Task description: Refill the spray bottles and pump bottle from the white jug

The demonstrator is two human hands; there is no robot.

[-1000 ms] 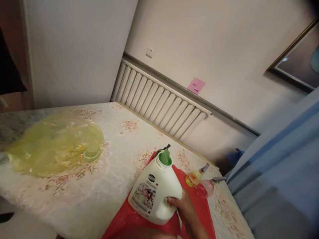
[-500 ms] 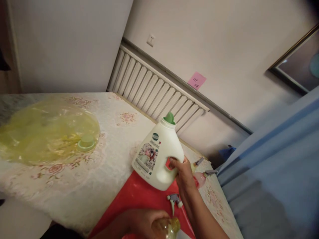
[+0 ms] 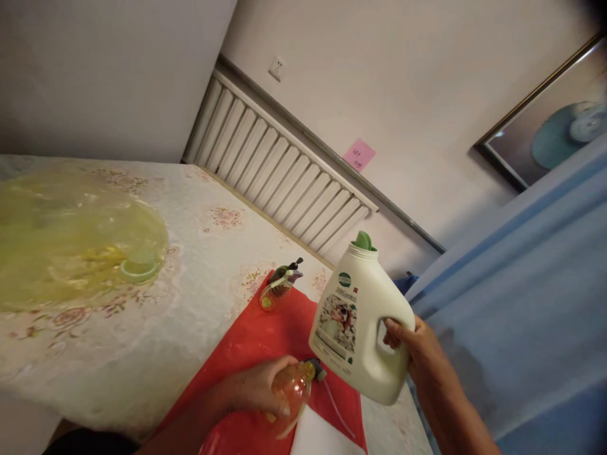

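My right hand [image 3: 417,354] is wrapped round the handle of a large pale detergent jug [image 3: 365,322]. The jug is raised, its cap is off, and a green spout shows in its mouth. In my left hand [image 3: 258,387] is a clear yellowish spray bottle without its top [image 3: 294,390], tilted with its neck toward the jug. A grey spray trigger head [image 3: 317,368] with a thin tube lies just beyond the bottle's neck, partly hidden. The red sheet [image 3: 241,341] lies under both hands. At its far corner is a small clear bottle with a dark top [image 3: 281,287].
A yellow transparent plastic bag [image 3: 71,234] lies on the left of the flowered tablecloth [image 3: 199,265], with a green-rimmed cap [image 3: 139,268] at its edge. A white radiator [image 3: 279,164] runs behind the table. The blue curtain [image 3: 512,297] hangs at the right.
The jug has moved right in my right hand, uncovering the small bottle at the back. My left hand has brought the spray bottle up and slightly left. The camera view has shifted.
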